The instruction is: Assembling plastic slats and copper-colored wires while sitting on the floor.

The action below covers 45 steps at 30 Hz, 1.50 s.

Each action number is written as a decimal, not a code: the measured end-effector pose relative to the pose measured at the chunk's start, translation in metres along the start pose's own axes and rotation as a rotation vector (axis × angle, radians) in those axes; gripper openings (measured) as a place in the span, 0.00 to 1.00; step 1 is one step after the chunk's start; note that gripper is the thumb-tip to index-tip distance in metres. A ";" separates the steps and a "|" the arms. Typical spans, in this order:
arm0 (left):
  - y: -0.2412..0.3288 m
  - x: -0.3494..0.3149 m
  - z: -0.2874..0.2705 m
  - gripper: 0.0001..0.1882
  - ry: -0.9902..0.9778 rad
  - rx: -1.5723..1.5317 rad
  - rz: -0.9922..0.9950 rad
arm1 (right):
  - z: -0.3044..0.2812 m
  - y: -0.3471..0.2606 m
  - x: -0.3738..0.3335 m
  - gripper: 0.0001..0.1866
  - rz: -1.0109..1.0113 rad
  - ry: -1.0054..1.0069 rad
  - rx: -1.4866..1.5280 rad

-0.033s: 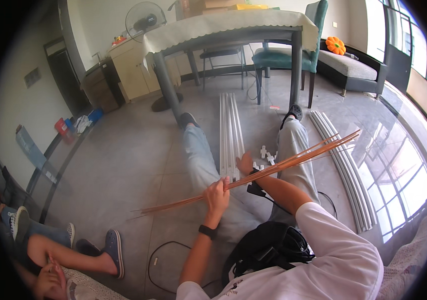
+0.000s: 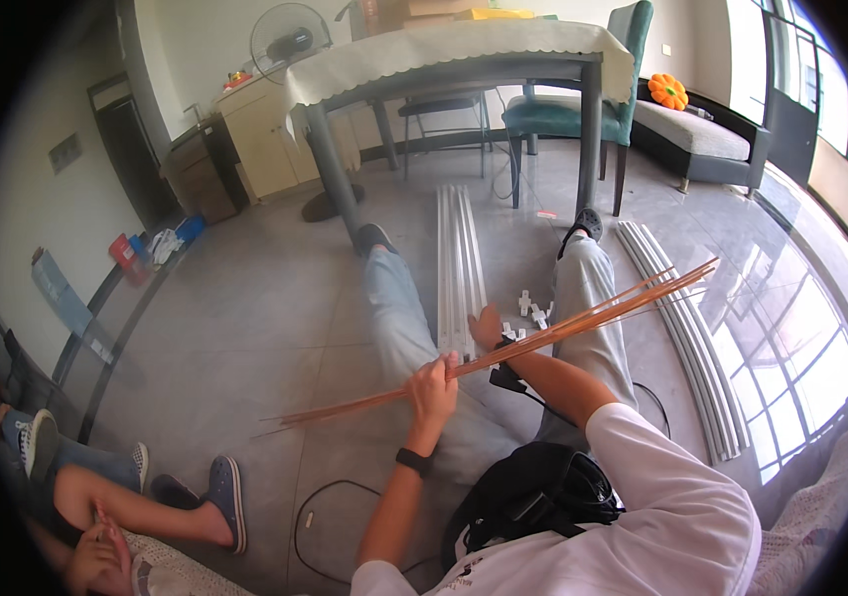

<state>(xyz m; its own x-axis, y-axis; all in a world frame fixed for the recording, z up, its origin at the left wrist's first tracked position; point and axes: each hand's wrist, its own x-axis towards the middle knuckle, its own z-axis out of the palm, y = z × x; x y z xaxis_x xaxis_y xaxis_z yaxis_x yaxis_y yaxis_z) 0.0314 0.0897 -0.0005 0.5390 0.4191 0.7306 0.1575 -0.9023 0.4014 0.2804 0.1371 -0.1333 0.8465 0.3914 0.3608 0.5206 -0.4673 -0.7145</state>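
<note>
A long bundle of thin copper-brown rods (image 2: 593,320) lies slantwise across my lap, its right end higher and fanned out. My left hand (image 2: 433,385) is closed round the bundle near its middle. Beyond the rods, my right hand (image 2: 487,328) reaches down beside the near part of the long white strips (image 2: 456,248) on the floor between my legs. Its fingers are mostly hidden, so what it grips, if anything, does not show. Small white plastic pieces (image 2: 540,316) lie just right of that hand.
More long white strips (image 2: 687,338) lie right of my right leg. A clothed table (image 2: 444,55) and a green chair (image 2: 568,116) stand ahead. A black cable (image 2: 330,487) curls on the floor. Another person's legs and hands (image 2: 111,556) are at lower left.
</note>
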 end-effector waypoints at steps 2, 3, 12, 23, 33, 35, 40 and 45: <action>0.000 0.000 0.001 0.17 0.014 0.010 0.002 | 0.011 0.004 -0.003 0.40 0.039 -0.035 0.123; -0.001 0.000 0.001 0.17 0.014 0.021 -0.003 | 0.015 0.005 -0.003 0.40 0.044 -0.051 0.109; -0.008 -0.007 -0.001 0.17 -0.014 -0.033 -0.004 | 0.030 0.035 -0.015 0.22 -0.183 -0.060 0.323; -0.010 -0.008 -0.001 0.17 -0.018 -0.020 0.002 | 0.006 0.021 -0.013 0.14 -0.017 -0.188 0.100; -0.011 0.002 0.002 0.21 -0.004 -0.054 -0.013 | -0.025 0.022 -0.009 0.12 -0.296 -0.240 -0.097; -0.012 0.003 0.002 0.21 -0.021 -0.031 -0.018 | -0.039 0.018 -0.016 0.17 -0.349 -0.268 -0.136; -0.013 -0.007 0.001 0.24 -0.043 -0.022 -0.097 | -0.068 0.004 -0.047 0.39 -0.344 -0.625 -0.209; -0.013 -0.018 -0.002 0.24 -0.094 -0.027 -0.116 | -0.078 0.004 -0.071 0.62 -0.511 -0.782 -0.432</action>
<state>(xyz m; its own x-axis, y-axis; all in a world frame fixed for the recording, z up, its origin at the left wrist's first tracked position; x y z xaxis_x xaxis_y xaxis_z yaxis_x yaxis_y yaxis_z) 0.0179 0.0937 -0.0174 0.5940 0.5083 0.6235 0.2019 -0.8445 0.4961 0.2314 0.0454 -0.1147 0.2841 0.9580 -0.0399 0.9245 -0.2848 -0.2532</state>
